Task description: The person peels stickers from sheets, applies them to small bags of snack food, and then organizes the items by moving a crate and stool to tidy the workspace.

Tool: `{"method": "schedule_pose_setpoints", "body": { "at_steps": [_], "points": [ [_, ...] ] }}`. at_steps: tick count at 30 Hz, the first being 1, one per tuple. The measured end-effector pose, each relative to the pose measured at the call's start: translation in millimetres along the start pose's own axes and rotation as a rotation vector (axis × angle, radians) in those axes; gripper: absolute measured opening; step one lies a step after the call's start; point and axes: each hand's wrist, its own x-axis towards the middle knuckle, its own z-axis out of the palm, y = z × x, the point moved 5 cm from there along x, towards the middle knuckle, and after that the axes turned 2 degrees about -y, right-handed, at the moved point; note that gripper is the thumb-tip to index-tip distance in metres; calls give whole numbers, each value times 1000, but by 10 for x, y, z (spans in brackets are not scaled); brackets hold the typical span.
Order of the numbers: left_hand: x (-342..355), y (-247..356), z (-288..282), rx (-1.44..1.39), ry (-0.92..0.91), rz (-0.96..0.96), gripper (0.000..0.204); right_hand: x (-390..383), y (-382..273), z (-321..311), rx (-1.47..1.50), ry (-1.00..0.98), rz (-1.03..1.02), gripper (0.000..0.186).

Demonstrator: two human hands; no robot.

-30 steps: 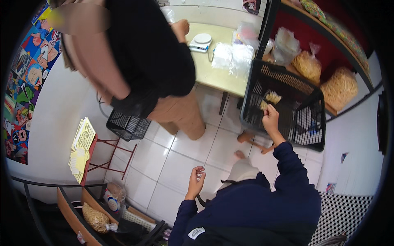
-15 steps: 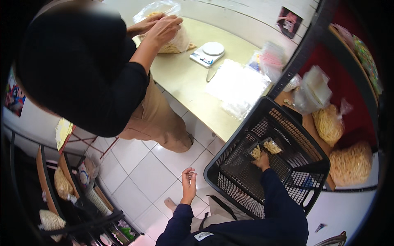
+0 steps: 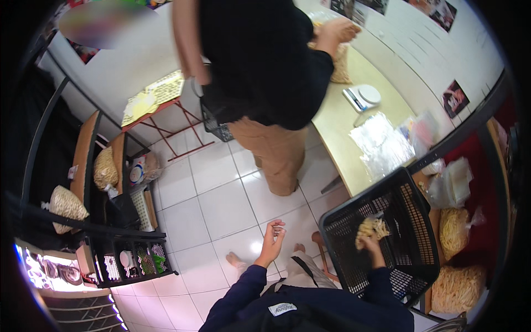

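1. The counter point(image 3: 343, 133) stood beyond the crate point(image 3: 343, 235).
2. A co-worker point(image 3: 265, 61) stood at its left side.
3. The black crate was on the right.
4. Clear bags point(image 3: 381, 141) lay on the counter, near the scale point(image 3: 363, 97).
5. The left grip point(image 3: 271, 243) hung left of the crate, fingers apart, loosely bent.
6. The right grip point(image 3: 369, 243) touched the snacks point(image 3: 379, 226); whether it clamped them, I couldn't tell.
7. The snacks were inside the crate.

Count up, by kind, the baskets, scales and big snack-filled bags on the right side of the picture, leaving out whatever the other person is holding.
Baskets: 1, the large black basket
Scales: 1, the white scale
Snack-filled bags: 2, the yellow bag and the pale bag
Total: 4
The pale snacks by the right hand are too blurred to count.
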Motion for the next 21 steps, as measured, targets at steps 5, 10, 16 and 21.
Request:
{"method": "schedule_pose_setpoints", "body": {
  "at_steps": [5,10,16,21],
  "points": [
    [-268,467,-554,33,-40,24,34,-1359,-2370,947,-558,433,-861,41],
    [-508,873,-1176,-54,-149,83,37,-1418,-2102,2492,94,-338,-681,51],
    [-829,1214,-2336,-238,-89,134,36,-2167,-1704,4684,309,-998,-131,57],
    [-989,1164,-3054,-279,77,-32,22,-2457,-1740,5513,190,-962,-195,48]
  ]
}}
